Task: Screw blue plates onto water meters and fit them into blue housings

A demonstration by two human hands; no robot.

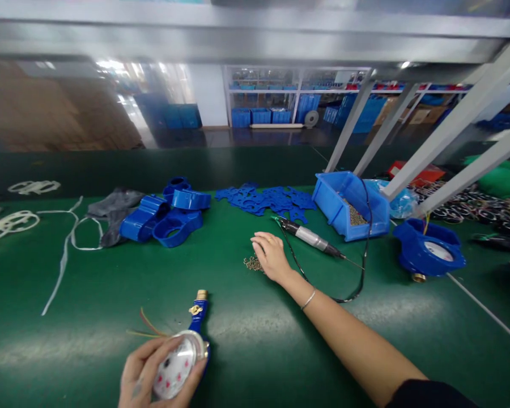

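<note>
My left hand (147, 371) is closed round a blue water meter (182, 354) with a round white dial, held at the near edge of the green table (246, 334). Its brass fitting points away from me and thin coloured wires trail to the left. My right hand (270, 255) reaches forward, fingers curled down onto a small pile of brass screws (251, 263). Whether it holds any I cannot make out. An electric screwdriver (310, 239) with a black cable lies just right of that hand.
Blue plastic covers (165, 218) lie at the back left beside a grey cloth and white straps. Flat blue gaskets (266, 199) are spread behind the hand. A blue bin of screws (351, 207) and another blue meter (431, 252) stand to the right under slanted metal struts.
</note>
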